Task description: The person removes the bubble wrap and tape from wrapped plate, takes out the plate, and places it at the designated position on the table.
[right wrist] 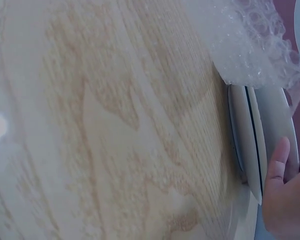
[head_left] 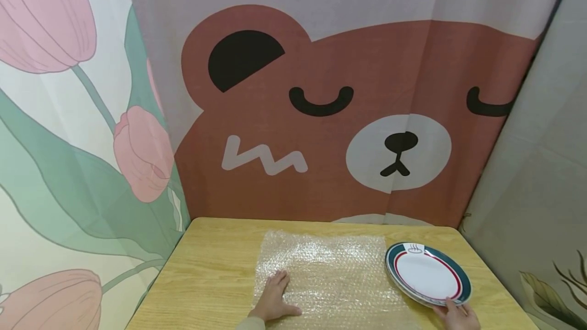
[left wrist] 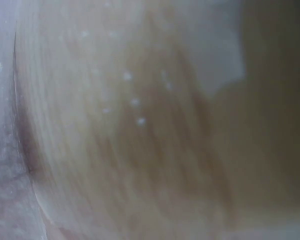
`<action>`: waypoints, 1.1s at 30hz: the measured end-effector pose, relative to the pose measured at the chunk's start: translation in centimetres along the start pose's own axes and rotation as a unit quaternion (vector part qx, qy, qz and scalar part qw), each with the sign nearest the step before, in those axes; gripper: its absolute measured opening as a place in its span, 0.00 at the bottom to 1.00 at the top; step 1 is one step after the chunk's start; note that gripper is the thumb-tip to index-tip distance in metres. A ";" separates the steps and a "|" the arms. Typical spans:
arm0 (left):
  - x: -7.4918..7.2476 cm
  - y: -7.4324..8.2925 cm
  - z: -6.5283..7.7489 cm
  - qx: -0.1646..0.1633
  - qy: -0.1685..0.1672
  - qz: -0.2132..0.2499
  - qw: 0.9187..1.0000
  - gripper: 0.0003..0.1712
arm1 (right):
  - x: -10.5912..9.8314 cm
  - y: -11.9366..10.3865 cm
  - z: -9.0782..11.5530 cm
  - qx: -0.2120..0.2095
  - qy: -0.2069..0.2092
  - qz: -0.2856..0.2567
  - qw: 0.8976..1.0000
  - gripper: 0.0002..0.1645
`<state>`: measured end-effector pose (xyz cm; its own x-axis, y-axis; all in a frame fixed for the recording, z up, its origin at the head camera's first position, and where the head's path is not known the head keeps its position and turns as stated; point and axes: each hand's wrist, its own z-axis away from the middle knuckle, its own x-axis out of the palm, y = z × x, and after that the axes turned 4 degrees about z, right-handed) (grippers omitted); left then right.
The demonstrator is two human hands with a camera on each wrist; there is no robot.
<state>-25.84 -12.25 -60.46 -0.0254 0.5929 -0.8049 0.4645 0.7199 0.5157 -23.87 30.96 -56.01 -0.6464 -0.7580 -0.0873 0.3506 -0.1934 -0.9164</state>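
A sheet of bubble wrap [head_left: 339,279] lies flat on the wooden table. My left hand [head_left: 273,297] rests on its left part, fingers extended and thumb spread to the side. At the right of the sheet is a small stack of plates; the top plate [head_left: 426,274] is white with a dark green rim and a thin red ring. My right hand [head_left: 458,315] pinches that plate's near right edge, thumb on the rim. In the right wrist view the top plate [right wrist: 277,117] looks tilted up from the lower plates [right wrist: 247,142]. Blur fills the left wrist view.
The light wooden table [head_left: 215,269] ends at a curtain [head_left: 275,192] printed with a bear. Another curtain [head_left: 91,167] with tulips hangs on the left, and a pale grey one [head_left: 527,192] on the right.
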 end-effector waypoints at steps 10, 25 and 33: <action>-0.2 0.1 0.2 -0.005 -0.004 0.006 1.000 0.55 | 0.0 1.3 -2.0 -0.007 0.008 0.027 1.000 0.34; -0.3 0.0 0.3 -0.005 -0.011 0.005 1.000 0.55 | 0.4 2.3 -3.0 -0.002 0.034 0.040 0.999 0.35; -0.3 -0.3 0.5 -0.019 -0.048 -0.029 0.998 0.57 | 0.3 1.3 0.2 -0.022 0.035 0.050 0.998 0.34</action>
<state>-25.55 -12.79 -60.55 0.0355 0.5143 -0.8569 0.4306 0.7658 0.4775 -23.45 30.34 -57.16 -0.6560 -0.7262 -0.2056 0.3868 -0.0895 -0.9178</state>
